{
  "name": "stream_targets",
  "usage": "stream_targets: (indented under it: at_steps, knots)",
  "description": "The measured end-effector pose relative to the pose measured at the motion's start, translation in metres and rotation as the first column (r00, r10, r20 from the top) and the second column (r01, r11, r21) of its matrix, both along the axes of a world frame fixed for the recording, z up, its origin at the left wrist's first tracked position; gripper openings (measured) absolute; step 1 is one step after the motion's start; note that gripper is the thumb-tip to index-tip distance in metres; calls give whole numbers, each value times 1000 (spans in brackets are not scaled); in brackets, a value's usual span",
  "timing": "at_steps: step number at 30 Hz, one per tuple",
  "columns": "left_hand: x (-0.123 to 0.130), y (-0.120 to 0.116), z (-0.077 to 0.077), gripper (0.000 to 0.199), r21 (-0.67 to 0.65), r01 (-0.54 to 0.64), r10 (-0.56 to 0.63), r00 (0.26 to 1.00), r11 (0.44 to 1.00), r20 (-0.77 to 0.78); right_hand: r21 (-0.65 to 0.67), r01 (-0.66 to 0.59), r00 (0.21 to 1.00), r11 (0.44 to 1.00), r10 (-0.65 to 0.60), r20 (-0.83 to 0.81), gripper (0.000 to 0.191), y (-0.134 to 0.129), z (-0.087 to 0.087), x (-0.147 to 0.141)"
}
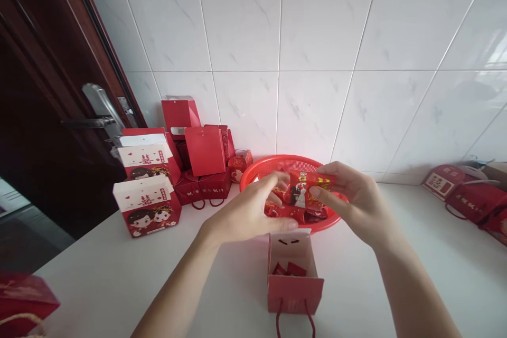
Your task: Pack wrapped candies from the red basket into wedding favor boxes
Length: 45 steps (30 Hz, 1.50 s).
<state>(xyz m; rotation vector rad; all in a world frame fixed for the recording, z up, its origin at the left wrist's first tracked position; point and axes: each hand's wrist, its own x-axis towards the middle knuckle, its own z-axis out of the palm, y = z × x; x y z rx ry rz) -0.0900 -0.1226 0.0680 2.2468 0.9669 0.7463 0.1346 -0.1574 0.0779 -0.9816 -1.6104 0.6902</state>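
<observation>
My right hand (352,198) grips a red printed candy packet (303,190) between thumb and fingers, above the red plastic basket (289,161). My left hand (253,206) is just left of the packet, its thumb and fingers apart and nothing seen between them. Under the hands, the basket holds several red-wrapped sweets (317,215), partly hidden. In front of it stands an open red gift box (295,293) with cord handles hanging toward me. A few small red packets (295,269) lie inside this box.
Several red gift boxes (204,150) are stacked against the tiled wall at left, beside two cartoon-printed boxes (150,211). More red boxes (471,198) sit at the right. Another red box (24,298) is at the lower left. A dark door (51,63) with a metal handle stands at left.
</observation>
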Motion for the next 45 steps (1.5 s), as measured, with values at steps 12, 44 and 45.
stream_targets:
  at_steps: [12,44,45]
  knots:
    - [2,1,-1,31,54,142,-123,957,988,-263,-154,-195,973,969,210,90,14,-11,9,7]
    - [2,12,-1,24,40,162,-127,887,986,-443,-249,-107,472,963,269,839,22,-12,-17,-26]
    - [2,13,-1,24,38,158,-124,885,987,-449,-246,-111,470,963,269,841,22,-11,-19,-27]
